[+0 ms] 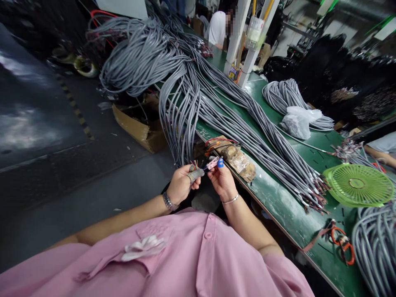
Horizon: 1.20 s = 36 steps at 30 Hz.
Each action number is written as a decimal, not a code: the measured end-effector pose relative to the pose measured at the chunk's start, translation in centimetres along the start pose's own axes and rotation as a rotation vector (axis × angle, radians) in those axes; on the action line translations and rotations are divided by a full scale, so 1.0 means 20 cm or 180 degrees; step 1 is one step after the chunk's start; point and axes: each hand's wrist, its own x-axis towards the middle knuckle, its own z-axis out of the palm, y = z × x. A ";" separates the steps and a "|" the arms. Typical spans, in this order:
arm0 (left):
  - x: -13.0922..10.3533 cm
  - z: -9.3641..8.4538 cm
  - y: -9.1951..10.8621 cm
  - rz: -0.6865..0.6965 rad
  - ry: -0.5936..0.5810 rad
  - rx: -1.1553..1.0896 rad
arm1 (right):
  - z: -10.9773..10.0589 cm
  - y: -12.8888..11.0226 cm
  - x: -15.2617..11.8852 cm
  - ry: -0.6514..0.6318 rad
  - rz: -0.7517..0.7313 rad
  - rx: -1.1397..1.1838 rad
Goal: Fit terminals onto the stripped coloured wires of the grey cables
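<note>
My left hand [181, 185] is closed round the stripped end of a grey cable [196, 175], and thin coloured wires [194, 164] fan out above it. Close on its right, my right hand [223, 182] has a blue cover [220, 163] on one fingertip. Thumb and finger there pinch a small pinkish-white piece with dark dots [213, 163], whose kind is too small to make out. Dark thin wires run between this piece and the cable. Both hands are in front of the bench edge, beside a brown block wrapped in tape [236, 159].
Bundles of grey cables [229, 111] lie along the green bench [272, 212]. A green fan [359, 184], orange-handled scissors [343, 243] and a plastic bag [298, 121] are on it too. A cardboard box [139, 128] stands on the floor at left. Other people [216, 29] are at the bench.
</note>
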 end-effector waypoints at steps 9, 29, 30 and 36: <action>-0.04 -0.04 0.00 -0.0088 0.0013 -0.0098 | -0.04 0.00 -0.02 -0.0187 0.0404 0.0055; -0.10 -0.08 0.00 -0.0005 -0.0707 0.1090 | 0.02 0.01 -0.15 -0.0335 -0.0243 -0.1570; -0.10 -0.09 0.00 0.0006 -0.0681 0.1058 | 0.02 0.02 -0.15 -0.0323 -0.0268 -0.1594; -0.08 -0.08 -0.03 -0.0213 -0.0277 0.0122 | 0.03 0.04 -0.15 -0.0136 -0.0305 -0.1598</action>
